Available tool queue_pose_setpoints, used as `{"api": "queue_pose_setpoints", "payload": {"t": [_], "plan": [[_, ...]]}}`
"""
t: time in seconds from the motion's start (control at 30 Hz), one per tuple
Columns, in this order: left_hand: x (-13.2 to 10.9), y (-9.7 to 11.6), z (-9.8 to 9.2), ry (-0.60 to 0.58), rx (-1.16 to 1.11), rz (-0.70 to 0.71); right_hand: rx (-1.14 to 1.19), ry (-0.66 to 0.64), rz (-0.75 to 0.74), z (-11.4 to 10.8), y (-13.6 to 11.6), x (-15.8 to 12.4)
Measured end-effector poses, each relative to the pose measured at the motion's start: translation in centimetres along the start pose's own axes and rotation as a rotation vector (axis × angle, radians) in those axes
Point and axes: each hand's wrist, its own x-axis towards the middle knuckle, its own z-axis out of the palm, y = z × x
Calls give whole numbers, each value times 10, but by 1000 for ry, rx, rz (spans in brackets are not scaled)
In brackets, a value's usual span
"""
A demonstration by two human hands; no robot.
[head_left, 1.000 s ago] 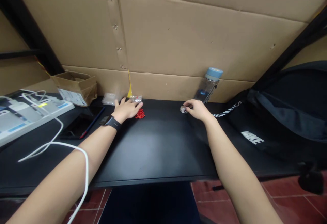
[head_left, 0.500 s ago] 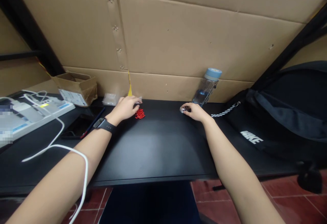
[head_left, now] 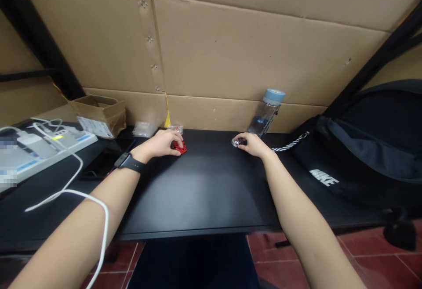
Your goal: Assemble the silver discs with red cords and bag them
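Observation:
My left hand (head_left: 168, 143), with a dark watch on its wrist, is closed at a small heap of thin red loops (head_left: 180, 147) on the black table (head_left: 201, 192). Its thumb and fingers curl around the heap's left side; what kind of thing the loops are is too small to tell. Over to the right, my right hand (head_left: 252, 144) rests on the table with its fingers closed around a small shiny, clear round object (head_left: 236, 142). The fingers hide part of that object. Just behind the left hand lies a small clear plastic bag (head_left: 176, 128).
A blue-lidded water bottle (head_left: 263, 113) stands behind my right hand. The black backpack (head_left: 356, 148) and its striped strap (head_left: 290, 143) lie at the right. Leftward are a cardboard box (head_left: 102, 115), a plastic packet (head_left: 145, 128), a power strip (head_left: 42, 155) and a white cable (head_left: 103, 232).
My left hand has lowered slightly, and its fingers have curled down from beside the red heap onto it. The small bag behind it shows more. My right hand has stayed almost still.

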Motion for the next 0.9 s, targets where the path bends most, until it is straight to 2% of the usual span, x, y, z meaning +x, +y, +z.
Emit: {"api": "queue_pose_setpoints", "payload": {"t": [0.2,0.37,0.53,0.7,0.9], "plan": [[0,-6,3,6,20,5,-25,43,-77,-1,-14,0],[1,-9,6,7,44,15,89,23,-151,4,-39,1],[-1,-2,0,38,40,29,198,-7,-188,13,-58,0],[1,28,-6,164,-27,52,489,-41,-111,28,-71,0],[5,74,5,316,-170,53,932,-180,-118,35,-88,-2]]}}
